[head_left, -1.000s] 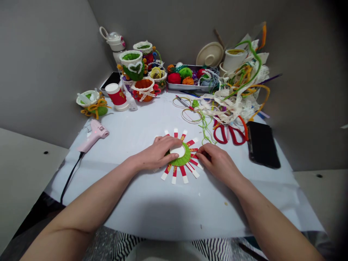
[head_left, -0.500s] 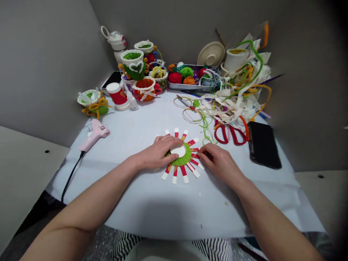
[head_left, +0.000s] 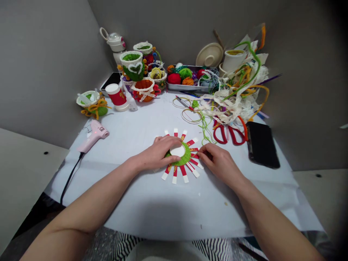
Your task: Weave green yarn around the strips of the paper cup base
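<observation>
Green yarn-wrapped disc [head_left: 185, 156] sits flat at centre of the table, a bit below the middle of the frame, with a white round centre [head_left: 177, 151] and red-and-white paper strips [head_left: 174, 175] fanning out all around it like spokes. Left hand [head_left: 159, 152] is spread over its left side, palm down and fingers curved over the rim, pressing rather than clenching; looks like this pins the disc so the strips don't slide. Right hand [head_left: 219, 161] is at the disc's right edge, fingertips [head_left: 200, 153] drawn together at the strips. Can't tell if they actually pinch a strip, since the fingers hide the spot.

Loose green yarn strand [head_left: 205, 129] runs just above the right hand, near two thin hoops [head_left: 190, 116]. Red-handled scissors [head_left: 228, 135] and a black phone [head_left: 262, 145] lie to the right, within easy reach. Pink glue gun [head_left: 94, 135] lies on the left, cord trailing off the white paper table cover [head_left: 152, 208], probably set there to stay handy. Tangled lace and pipe cleaners [head_left: 233, 98] are heaped upper right. Metal tray [head_left: 179, 87] of yarn balls sits top centre, with yarn-covered baskets [head_left: 132, 65] upper left.
</observation>
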Tool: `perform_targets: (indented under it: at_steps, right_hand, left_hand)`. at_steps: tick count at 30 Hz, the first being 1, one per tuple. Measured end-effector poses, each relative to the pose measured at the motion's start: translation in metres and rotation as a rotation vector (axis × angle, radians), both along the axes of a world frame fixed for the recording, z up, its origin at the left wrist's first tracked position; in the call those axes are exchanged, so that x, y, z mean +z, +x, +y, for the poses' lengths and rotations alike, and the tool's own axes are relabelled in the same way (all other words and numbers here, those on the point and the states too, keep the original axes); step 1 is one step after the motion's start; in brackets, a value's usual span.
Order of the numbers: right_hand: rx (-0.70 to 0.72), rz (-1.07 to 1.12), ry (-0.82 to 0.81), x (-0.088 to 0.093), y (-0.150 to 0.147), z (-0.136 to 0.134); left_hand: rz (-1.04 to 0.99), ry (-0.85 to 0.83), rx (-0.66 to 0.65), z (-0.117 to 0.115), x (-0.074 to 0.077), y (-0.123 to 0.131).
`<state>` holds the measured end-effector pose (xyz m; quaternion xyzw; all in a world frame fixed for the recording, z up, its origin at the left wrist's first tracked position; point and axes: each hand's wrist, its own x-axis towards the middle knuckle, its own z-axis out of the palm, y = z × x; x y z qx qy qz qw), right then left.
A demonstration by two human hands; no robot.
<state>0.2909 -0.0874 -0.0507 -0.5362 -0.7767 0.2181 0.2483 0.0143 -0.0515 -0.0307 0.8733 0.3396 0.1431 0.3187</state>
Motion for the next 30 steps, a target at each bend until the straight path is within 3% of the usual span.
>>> perform_targets:
  at_steps: [8,12,18,30]
  right_hand:
    - [0.008,0.011,0.002,0.001,0.000,0.000]
    - [0.070,0.049,-0.001,0.005,-0.001,-0.002]
    - [0.293,0.064,0.008,0.012,-0.006,-0.006]
    - [0.304,0.034,0.019,0.015,-0.002,-0.007]
  left_hand:
    - [-0.024,0.066,0.121,-0.006,0.002,0.009]
    - [-0.024,0.082,0.083,-0.006,0.008,0.004]
    - [0.045,0.104,-0.024,-0.002,0.009,-0.006]
    - [0.031,0.080,-0.015,-0.006,0.000,0.003]
